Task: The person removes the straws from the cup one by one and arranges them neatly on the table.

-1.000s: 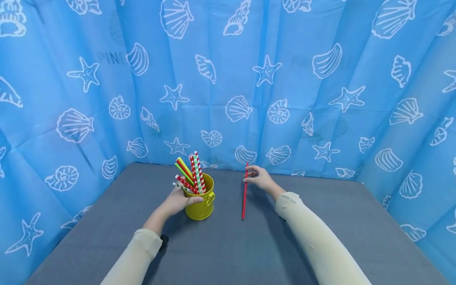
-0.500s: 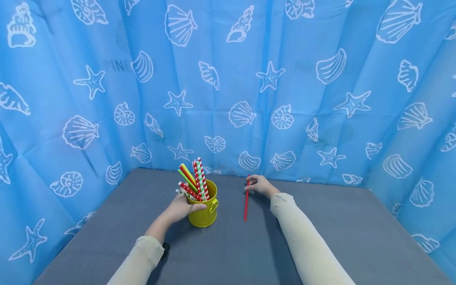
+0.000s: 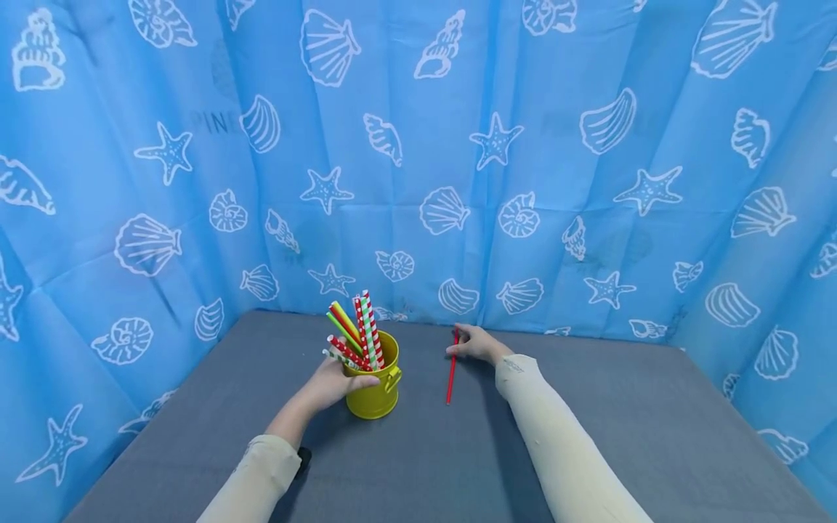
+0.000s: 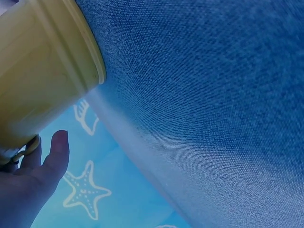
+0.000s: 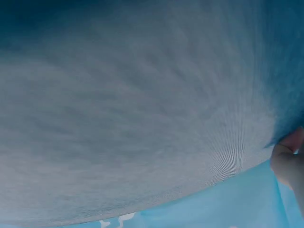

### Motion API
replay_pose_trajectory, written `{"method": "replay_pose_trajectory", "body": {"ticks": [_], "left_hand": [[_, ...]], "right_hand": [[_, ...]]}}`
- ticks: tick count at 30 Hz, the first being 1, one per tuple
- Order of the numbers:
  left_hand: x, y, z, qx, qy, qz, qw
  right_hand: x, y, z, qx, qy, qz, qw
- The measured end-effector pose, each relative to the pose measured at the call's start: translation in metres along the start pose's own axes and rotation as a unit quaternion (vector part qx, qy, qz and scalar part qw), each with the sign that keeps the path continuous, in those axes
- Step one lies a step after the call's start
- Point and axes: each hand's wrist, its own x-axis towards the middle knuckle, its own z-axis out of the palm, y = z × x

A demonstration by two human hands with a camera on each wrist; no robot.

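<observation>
Gripping the yellow bucket (image 3: 374, 388) of straws (image 3: 358, 330), the left hand (image 3: 330, 381) steadies it; the right hand (image 3: 476, 343) pinches a red straw (image 3: 451, 369) lying on the table (image 3: 588, 436) beside it, not yet in the bucket.

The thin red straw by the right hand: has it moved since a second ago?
Yes. The thin red straw has come down from near-upright to lie flat on the grey table, right of the yellow metal bucket, with the right hand holding its far end.
</observation>
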Motion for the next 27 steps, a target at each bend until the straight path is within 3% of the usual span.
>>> {"method": "replay_pose_trajectory", "body": {"ticks": [4, 10, 19, 27], "left_hand": [[0.000, -0.001, 0.001, 0.001, -0.001, -0.001, 1.0000], [-0.001, 0.000, -0.001, 0.002, -0.005, 0.009, 0.9999], [-0.002, 0.000, -0.003, 0.007, -0.010, 0.012, 0.9999], [-0.001, 0.001, -0.001, 0.008, -0.012, 0.014, 0.9998]], "right_hand": [[-0.018, -0.007, 0.002, -0.059, -0.021, 0.033, 0.9975], [-0.029, -0.010, 0.009, -0.122, -0.038, 0.045, 0.9908], [-0.021, -0.007, 0.016, -0.127, -0.039, 0.052, 0.9897], [-0.015, -0.005, 0.006, -0.141, -0.059, 0.049, 0.9871]]}}
